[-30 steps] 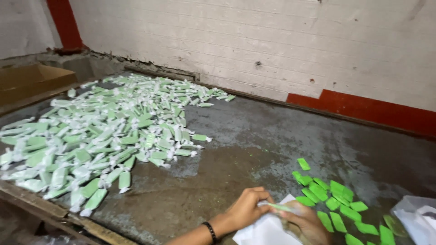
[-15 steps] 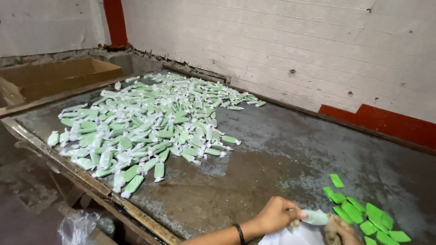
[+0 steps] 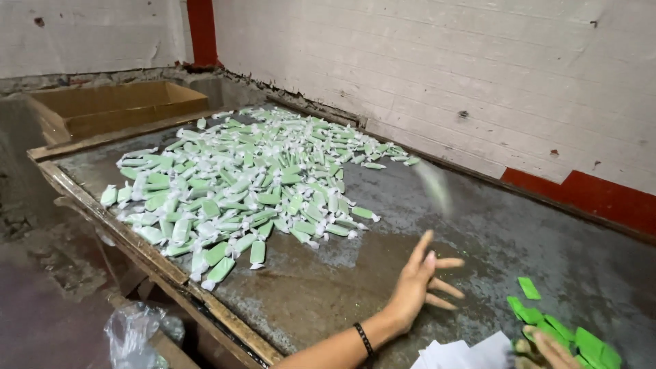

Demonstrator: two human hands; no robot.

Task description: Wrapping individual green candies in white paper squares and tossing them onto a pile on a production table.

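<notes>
We are holding our left hand (image 3: 418, 281) open above the grey surface (image 3: 478, 225), fingers spread, its grip empty. A blurred wrapped piece (image 3: 435, 186) is showing in the air beyond it, near the heap of wrapped candies (image 3: 246, 181). Our right hand (image 3: 550, 350) is resting at the bare green pieces (image 3: 567, 328) beside white wrappers (image 3: 465, 355); we cannot tell its grip.

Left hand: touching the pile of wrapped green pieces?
Apart. The head view shows the left hand open with fingers spread, and a bare stretch of the grey table lies between it and the pile of wrapped green pieces.
</notes>
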